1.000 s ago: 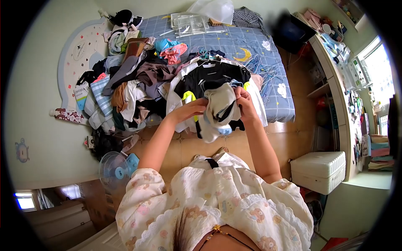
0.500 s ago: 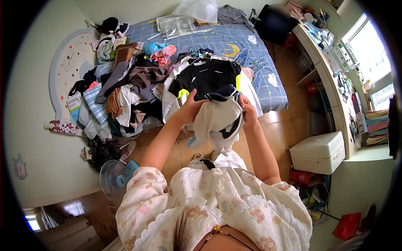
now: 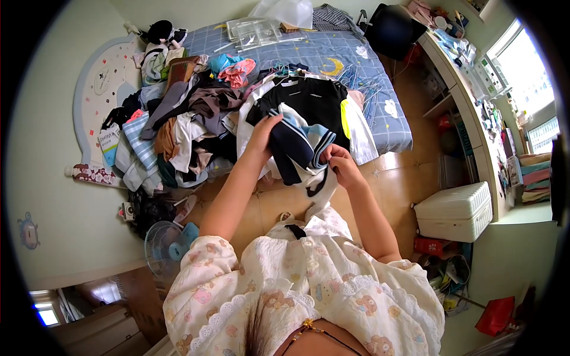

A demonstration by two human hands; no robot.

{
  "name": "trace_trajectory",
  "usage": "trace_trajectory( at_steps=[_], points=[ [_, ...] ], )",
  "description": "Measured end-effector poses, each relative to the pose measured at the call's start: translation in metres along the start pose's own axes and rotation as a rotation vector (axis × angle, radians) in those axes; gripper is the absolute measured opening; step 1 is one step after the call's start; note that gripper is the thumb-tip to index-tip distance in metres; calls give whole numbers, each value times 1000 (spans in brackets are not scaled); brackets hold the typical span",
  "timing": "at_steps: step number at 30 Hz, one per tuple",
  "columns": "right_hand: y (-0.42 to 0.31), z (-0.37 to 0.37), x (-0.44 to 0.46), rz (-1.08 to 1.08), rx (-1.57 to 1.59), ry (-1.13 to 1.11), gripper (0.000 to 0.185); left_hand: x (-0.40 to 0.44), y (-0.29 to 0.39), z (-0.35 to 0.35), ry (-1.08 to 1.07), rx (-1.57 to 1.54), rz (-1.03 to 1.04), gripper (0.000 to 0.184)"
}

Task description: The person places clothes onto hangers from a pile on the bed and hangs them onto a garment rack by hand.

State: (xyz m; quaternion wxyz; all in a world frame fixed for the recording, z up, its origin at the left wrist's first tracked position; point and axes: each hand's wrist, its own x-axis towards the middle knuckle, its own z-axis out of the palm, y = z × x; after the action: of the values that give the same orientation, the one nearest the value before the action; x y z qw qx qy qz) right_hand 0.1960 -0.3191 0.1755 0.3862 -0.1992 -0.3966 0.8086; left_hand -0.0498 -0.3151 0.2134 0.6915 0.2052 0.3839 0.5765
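Between my two hands hangs a navy, white and light-blue garment (image 3: 291, 148) with striped edging, bunched so that its kind does not show. My left hand (image 3: 263, 137) grips its upper left side. On the right, my right hand (image 3: 343, 164) pinches the striped edge. Behind it, a black T-shirt (image 3: 303, 95) with neon-yellow side panels lies spread on the bed, on top of white clothing (image 3: 361, 139). The garment partly covers the black T-shirt's lower left.
A large heap of mixed clothes (image 3: 208, 104) fills the bed's left side. Blue hangers (image 3: 365, 89) and clear plastic trays (image 3: 255, 35) lie on the blue bedspread (image 3: 392, 133). A white suitcase (image 3: 454, 210) stands right, a fan (image 3: 163, 246) left.
The garment has been turned over: its mostly white side faced me before, and now navy and light-blue parts show. My left hand has shifted slightly left and up.
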Motion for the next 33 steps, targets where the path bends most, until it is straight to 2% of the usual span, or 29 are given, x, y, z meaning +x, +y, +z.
trace_trajectory(
  at_steps=[1, 2, 3, 5, 6, 7, 9, 11, 13, 14, 15, 17, 18, 19, 21, 24, 25, 27, 28, 31, 33],
  points=[
    [-6, 13, 0, 36, -138, 175, 25, -8, 8, 9, 10, 6, 85, 20],
    [-9, 29, -1, 0, -101, 311, 33, -14, 15, 16, 22, 19, 139, 19],
    [-11, 34, 1, -121, -154, 303, 39, -16, 19, 20, 33, 32, 194, 19],
    [-7, 31, 6, -383, -502, 446, 41, -15, 21, 20, 45, 71, 286, 21],
    [-16, 47, 3, -420, -588, 436, 43, -14, 20, 20, 51, 90, 332, 23],
    [-16, 55, 4, -509, -640, 380, 42, -12, 16, 24, 163, 161, 425, 29],
    [-19, 83, 2, -519, -672, 259, 46, -9, 9, 27, 124, 152, 480, 36],
    [-20, 105, 1, -422, -968, 182, 54, -17, 9, 42, 101, 162, 446, 45],
    [0, 108, 9, -431, -902, 240, 54, -29, 8, 55, 2, 212, 410, 52],
    [3, 109, 13, -384, -846, 314, 54, -29, 5, 56, -116, 254, 467, 59],
    [4, 105, 17, -415, -837, 363, 45, -34, 6, 56, -215, 341, 486, 69],
    [-2, 99, 21, -315, -734, 403, 34, -44, 17, 54, -348, 506, 476, 83],
    [0, 97, 26, -404, -691, 404, 24, -39, 20, 49, -369, 648, 523, 86],
    [-2, 92, 24, -356, -761, 406, 16, -37, 20, 45, -368, 843, 587, 84],
    [-1, 93, 26, -406, -781, 412, 7, -39, 18, 44, -315, 916, 518, 80],
    [-11, 92, 30, -441, -773, 502, 13, -27, 13, 33, -268, 886, 520, 74],
    [-13, 85, 38, -565, -747, 571, 18, -29, 17, 32, -281, 918, 452, 73],
    [-34, 73, 36, -538, -624, 645, 20, -39, 29, 24, -308, 982, 315, 71],
    [-45, 67, 35, -541, -591, 672, 20, -37, 27, 13, -312, 1050, 381, 67],
    [-69, 42, 32, -631, -595, 688, 23, -38, 38, -11, -183, 1339, 238, 60],
    [-86, 42, 25, -582, -699, 714, 18, -36, 43, -23, -47, 1421, 251, 43]
  ],
)
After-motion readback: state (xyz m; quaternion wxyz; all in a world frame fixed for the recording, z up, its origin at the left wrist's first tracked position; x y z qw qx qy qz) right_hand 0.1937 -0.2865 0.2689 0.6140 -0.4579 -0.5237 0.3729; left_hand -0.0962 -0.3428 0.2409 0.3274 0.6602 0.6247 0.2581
